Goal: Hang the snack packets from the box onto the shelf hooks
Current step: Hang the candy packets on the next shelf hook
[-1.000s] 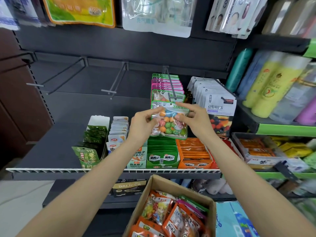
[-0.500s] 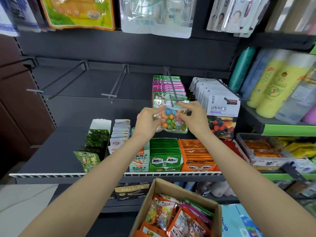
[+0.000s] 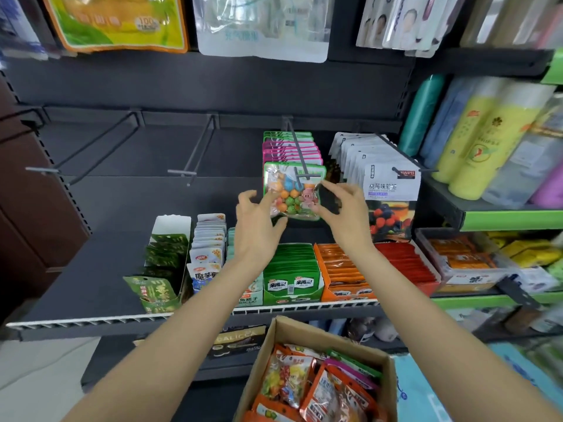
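Note:
A clear candy packet with a green top hangs at the front of the middle hook, ahead of several pink and green packets. My left hand is at its left edge with fingers spread and loosely bent, fingertips just touching the packet. My right hand is at its right edge, thumb and index finger apart around that side. Below, the cardboard box holds several more snack packets.
Two bare hooks stick out to the left. White berry packets hang on the hook to the right. The shelf below carries rows of snack cartons. Bottles stand on the green shelf at right.
The packet went up from in front of the row onto the hook's tip. Both hands loosened their pinch on its top corners and slipped down to its sides.

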